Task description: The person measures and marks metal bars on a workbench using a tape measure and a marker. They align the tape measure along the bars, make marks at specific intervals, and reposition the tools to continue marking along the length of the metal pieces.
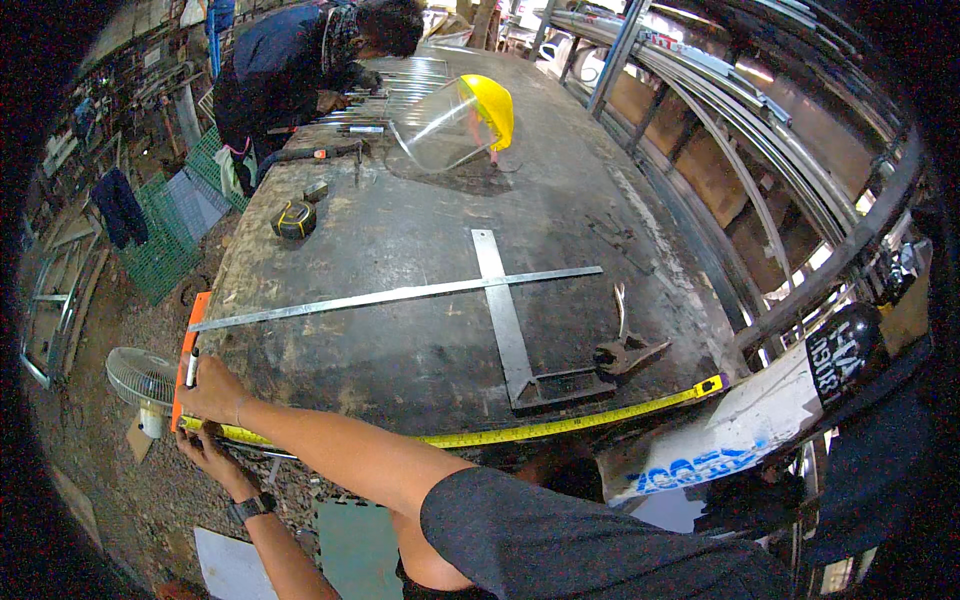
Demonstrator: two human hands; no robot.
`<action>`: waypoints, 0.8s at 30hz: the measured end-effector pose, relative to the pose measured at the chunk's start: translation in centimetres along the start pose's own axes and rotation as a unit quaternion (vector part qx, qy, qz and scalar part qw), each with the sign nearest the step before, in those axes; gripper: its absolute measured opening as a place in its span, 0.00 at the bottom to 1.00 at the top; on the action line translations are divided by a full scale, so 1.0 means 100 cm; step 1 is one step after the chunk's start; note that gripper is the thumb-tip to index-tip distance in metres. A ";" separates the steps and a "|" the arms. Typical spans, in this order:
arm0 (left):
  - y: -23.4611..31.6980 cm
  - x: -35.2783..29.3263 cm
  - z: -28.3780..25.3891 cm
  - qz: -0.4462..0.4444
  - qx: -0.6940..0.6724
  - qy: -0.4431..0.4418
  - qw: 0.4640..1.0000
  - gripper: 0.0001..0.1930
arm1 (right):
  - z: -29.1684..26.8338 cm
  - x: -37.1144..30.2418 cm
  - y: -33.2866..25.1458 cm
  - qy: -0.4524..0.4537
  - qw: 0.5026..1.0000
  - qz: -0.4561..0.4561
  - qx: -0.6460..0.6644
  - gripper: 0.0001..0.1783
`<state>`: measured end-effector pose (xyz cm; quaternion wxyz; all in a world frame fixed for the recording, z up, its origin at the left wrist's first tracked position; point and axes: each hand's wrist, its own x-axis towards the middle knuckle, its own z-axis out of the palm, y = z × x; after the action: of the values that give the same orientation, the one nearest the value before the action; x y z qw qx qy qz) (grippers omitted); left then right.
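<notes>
My right hand [213,392] reaches across to the table's left edge. It is closed around a white marker pen [192,368] with a dark end, held upright against an orange flat bar [196,312]. Just below, my left hand [213,458], with a watch at the wrist, pinches the left end of a yellow measuring tape [560,426] at the bar's lower end. My right forearm hides part of the tape, which runs along the near edge to a yellow-and-black end at right. A long thin metal strip [400,295] extends from the orange bar over a wide metal flat bar [500,318].
On the dark table [400,370] lie a tape measure [294,219], a yellow face shield [490,110] and rusty clamp-like pliers [630,350]. Another person [290,70] leans over metal rods at the far left. A fan [145,378] stands left; a rack [740,130] of metal lengths lines the right.
</notes>
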<state>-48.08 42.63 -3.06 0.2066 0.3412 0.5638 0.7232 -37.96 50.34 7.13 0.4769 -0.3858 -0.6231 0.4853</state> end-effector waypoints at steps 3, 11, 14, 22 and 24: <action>0.017 -0.005 0.002 -0.023 0.006 0.003 1.000 0.32 | -0.004 -0.004 -0.016 0.028 1.000 -0.009 -0.008 0.12; 0.033 -0.024 0.021 0.006 0.032 0.029 0.999 0.28 | -0.025 -0.016 -0.019 -0.020 0.994 -0.052 -0.095 0.15; 0.038 -0.030 0.030 0.011 0.097 0.065 0.993 0.34 | -0.025 -0.017 -0.021 -0.023 0.999 -0.042 -0.024 0.12; 0.058 -0.030 0.031 0.013 0.109 0.051 0.993 0.33 | -0.022 -0.013 -0.019 -0.071 0.992 -0.054 -0.088 0.16; 0.059 -0.031 0.031 0.000 0.088 0.052 0.995 0.32 | -0.019 -0.012 -0.018 -0.075 0.991 -0.046 -0.101 0.16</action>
<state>-43.23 41.00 2.16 0.1464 0.3201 0.6353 0.6874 -35.86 49.23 8.71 0.4092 -0.3649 -0.7203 0.4249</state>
